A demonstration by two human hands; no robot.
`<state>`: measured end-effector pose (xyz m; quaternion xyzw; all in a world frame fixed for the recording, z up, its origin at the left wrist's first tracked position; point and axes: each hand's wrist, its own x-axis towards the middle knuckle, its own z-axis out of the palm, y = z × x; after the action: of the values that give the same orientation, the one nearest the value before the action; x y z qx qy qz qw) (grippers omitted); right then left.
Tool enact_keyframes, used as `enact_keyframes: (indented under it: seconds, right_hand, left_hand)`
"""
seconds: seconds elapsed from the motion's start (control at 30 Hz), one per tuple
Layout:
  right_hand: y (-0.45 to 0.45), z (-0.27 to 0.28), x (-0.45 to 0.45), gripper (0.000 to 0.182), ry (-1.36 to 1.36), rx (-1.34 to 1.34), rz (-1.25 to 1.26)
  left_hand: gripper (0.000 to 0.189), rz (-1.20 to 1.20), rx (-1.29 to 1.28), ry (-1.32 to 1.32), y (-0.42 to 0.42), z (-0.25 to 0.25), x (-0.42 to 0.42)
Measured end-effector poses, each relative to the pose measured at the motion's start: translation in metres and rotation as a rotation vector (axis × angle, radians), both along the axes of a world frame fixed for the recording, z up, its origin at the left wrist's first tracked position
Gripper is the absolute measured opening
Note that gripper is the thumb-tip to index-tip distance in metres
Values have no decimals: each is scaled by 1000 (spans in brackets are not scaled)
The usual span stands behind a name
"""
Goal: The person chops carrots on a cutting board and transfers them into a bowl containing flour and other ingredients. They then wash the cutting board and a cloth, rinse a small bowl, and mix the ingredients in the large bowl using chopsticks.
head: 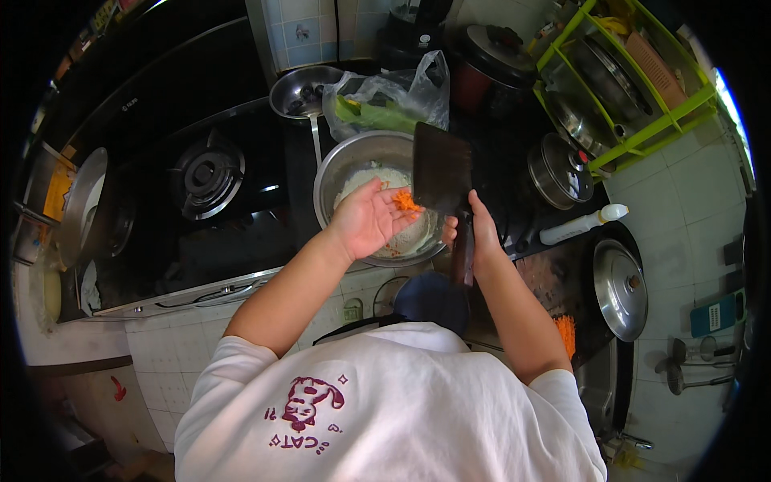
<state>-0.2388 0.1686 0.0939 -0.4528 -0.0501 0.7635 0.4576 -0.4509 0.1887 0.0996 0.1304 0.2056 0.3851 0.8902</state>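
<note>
My left hand (376, 217) is palm up over a wide metal bowl (325, 169), with shredded carrot (406, 201) lying on its fingers. My right hand (480, 232) grips the handle of a dark cleaver (443, 169), whose broad blade stands over the bowl's right side, beside the fingers of my left hand. In the bowl is a pale, floury mixture (361, 178) with bits of carrot in it. More shredded carrot (565, 336) lies at the right, partly hidden behind my right arm.
Behind the bowl are a clear plastic bag (430, 90) with green leaves and a small pan (301, 78). A gas burner (208, 175) and a wok (84, 205) are at the left. To the right are a lidded pot (557, 175), a white bottle (572, 227), a metal lid (617, 289) and a green rack (650, 135).
</note>
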Motion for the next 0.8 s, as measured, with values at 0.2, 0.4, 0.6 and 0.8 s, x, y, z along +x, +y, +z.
enact_keyframes:
  seconds: [0.2, 0.4, 0.6, 0.8]
  right_hand:
    - [2, 1, 26, 45, -63, 98, -88]
    - [-21, 29, 23, 43, -232, 148, -128]
    - [-42, 33, 19, 35, -724, 329, 81]
    - [-69, 38, 22, 36, -2181, 1011, 381]
  left_hand:
    - [49, 144, 125, -115, 10, 23, -18]
    - [39, -153, 1297, 1520, 18, -42, -1]
    - [29, 137, 1220, 1354, 32, -34, -1]
    - [31, 327, 715, 1032, 57, -18, -30]
